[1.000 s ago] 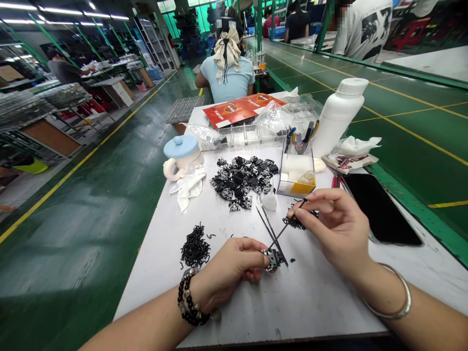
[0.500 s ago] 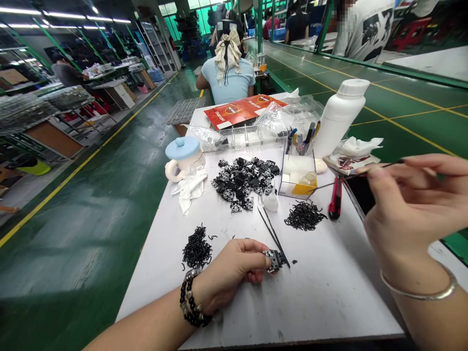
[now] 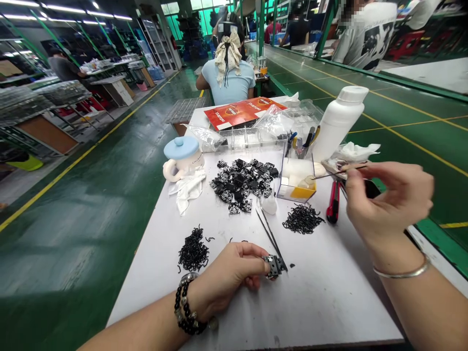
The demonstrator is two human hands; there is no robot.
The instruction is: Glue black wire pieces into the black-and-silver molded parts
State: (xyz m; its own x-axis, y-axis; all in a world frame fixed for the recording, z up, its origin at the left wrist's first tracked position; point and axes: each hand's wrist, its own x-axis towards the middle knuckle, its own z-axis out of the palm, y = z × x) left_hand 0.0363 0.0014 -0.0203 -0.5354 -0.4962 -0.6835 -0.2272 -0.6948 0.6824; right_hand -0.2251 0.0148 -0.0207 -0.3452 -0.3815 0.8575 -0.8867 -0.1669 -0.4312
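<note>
Low over the white table, my left hand pinches a small black and silver part between thumb and fingers. My right hand is raised at the right, its thumb and fingers closed on a thin dark stick whose tip points left, over the clear box. Dark tweezers lie just behind the held part. Further back is a heap of black and silver parts. Small black curved pieces form a left pile and a right pile.
A lidded cup and a tissue are at the left. A red cutter, white bottle and small white dropper bottle stand or lie at the right and middle. A seated person is ahead.
My right hand has moved left and slightly down with the thin stick. My left hand keeps its pinch on the part. The view has shifted slightly.
</note>
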